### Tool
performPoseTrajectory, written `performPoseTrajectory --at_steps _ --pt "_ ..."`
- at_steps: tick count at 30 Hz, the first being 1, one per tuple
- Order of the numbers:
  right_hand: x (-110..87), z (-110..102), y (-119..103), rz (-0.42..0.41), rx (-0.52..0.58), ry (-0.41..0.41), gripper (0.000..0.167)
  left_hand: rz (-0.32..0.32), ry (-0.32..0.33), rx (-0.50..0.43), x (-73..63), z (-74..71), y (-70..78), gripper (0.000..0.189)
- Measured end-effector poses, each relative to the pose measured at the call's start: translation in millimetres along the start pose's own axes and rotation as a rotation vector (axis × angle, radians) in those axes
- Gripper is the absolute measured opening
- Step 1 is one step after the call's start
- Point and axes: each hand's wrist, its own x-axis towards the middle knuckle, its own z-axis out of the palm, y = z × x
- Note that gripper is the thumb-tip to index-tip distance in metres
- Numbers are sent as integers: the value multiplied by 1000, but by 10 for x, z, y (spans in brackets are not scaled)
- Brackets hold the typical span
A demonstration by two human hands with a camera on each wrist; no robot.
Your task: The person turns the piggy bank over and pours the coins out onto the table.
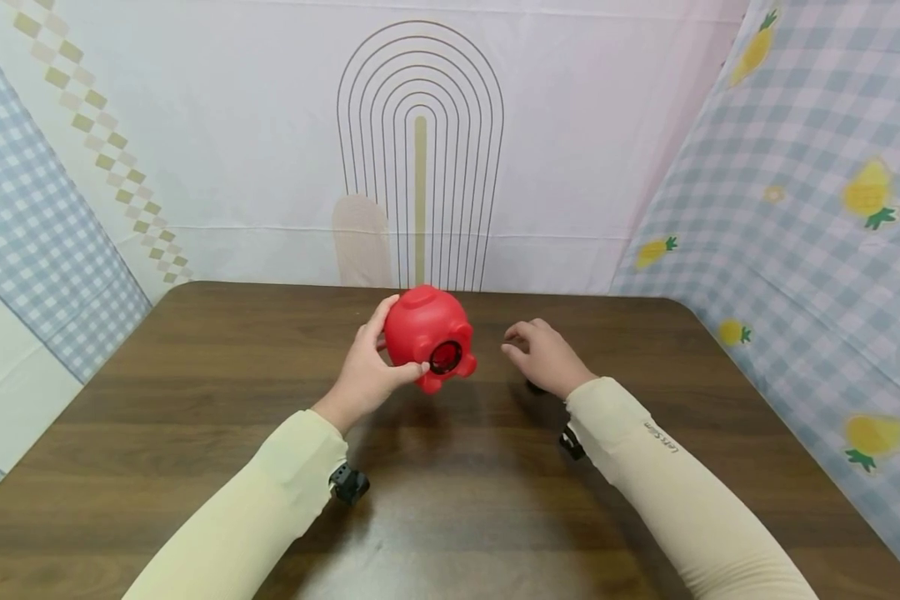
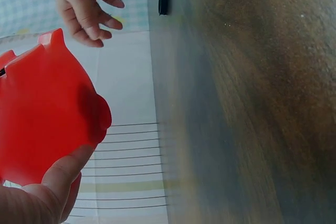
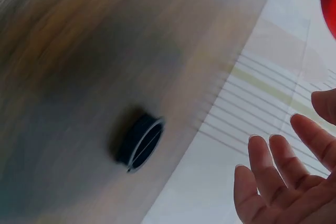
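A red piggy bank (image 1: 416, 329) is held up over the table in my left hand (image 1: 366, 371), with the thumb near its underside and the fingers round its far side. Its feet and a round black-rimmed hole (image 1: 446, 357) face me. To the right, my right hand (image 1: 546, 358) hovers over the table, fingers loosely bent and holding nothing. Below that hand a round black plug (image 3: 140, 142) lies on the tabletop, mostly hidden by the wrist in the head view. The left wrist view shows the plug (image 2: 164, 3) standing apart from both hands.
The brown wooden table (image 1: 217, 375) meets a white cloth backdrop (image 1: 232, 150) with arch lines at its far edge. Blue checked cloth (image 1: 810, 250) with pineapples hangs along the right side. A small camera (image 1: 348, 483) is strapped to the left wrist.
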Motion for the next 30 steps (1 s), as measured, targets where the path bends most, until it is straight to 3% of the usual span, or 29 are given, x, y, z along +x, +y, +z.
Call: performPoseTrajectory --at_steps 9,16,26,30 --pt "16 7 -146 -8 115 9 26 11 -2 25 1 12 1 88" --pt "28 -20 -255 45 221 2 36 49 -21 41 -2 27 -3 90" --pt "59 -93 -392 153 530 -125 52 86 -23 78 -18 46 -36 92" --pt "77 -118 -421 153 565 -169 57 99 -31 85 -26 51 -40 93"
